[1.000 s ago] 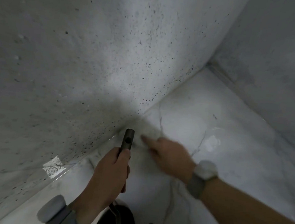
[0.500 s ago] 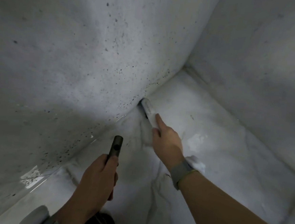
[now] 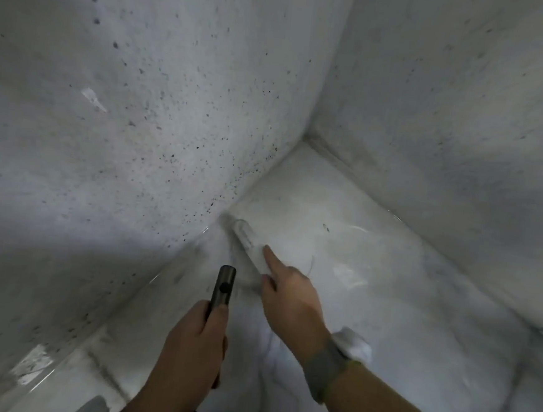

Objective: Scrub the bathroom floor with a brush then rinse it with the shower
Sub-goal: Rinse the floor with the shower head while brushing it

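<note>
Your right hand [image 3: 292,300] grips a white brush [image 3: 248,243], index finger laid along it, bristles on the floor [image 3: 385,312] just beside the speckled wall [image 3: 139,130]. Your left hand [image 3: 192,346] holds a dark shower handle [image 3: 222,288] nr the brush. Grey watch [image 3: 332,363] on rt wrist.

The head camera is looking steeply down and forward from close above into a corner where the floor [image 3: 371,278] is meeting two walls [image 3: 139,130] (the only view).
</note>
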Demonstrator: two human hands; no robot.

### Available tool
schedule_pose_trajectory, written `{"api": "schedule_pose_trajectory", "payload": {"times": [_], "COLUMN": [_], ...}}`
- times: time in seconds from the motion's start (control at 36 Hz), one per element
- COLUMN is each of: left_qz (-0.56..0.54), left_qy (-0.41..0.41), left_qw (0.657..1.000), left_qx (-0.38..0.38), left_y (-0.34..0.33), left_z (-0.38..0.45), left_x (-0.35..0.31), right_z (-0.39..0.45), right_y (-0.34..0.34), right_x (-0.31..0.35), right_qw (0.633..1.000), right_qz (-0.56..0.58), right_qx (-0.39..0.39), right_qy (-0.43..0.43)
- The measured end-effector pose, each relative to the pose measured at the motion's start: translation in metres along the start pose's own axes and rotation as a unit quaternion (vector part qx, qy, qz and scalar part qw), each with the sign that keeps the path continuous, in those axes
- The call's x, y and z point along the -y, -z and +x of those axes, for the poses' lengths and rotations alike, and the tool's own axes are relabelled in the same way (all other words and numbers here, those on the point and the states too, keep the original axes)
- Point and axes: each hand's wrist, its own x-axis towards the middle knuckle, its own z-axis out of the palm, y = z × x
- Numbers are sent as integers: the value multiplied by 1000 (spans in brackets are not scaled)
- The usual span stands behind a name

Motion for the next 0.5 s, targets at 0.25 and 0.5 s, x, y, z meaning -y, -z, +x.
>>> {"api": "schedule_pose_trajectory", "payload": {"times": [0.25,0.5], "left_qz": [0,62], "left_qy": [39,-4], "left_qw": [999,995], "left_qx": [-20,-77], "left_y": [10,-7], "left_z": [12,35], "left_x": [3,4], "right_z": [87,109], "right_y": [74,32], "right_x": [-3,44], "right_qw": [943,966], "right_qz": [154,186], "right_qx": [-169,-92], "right_qy": [-240,-153]}}
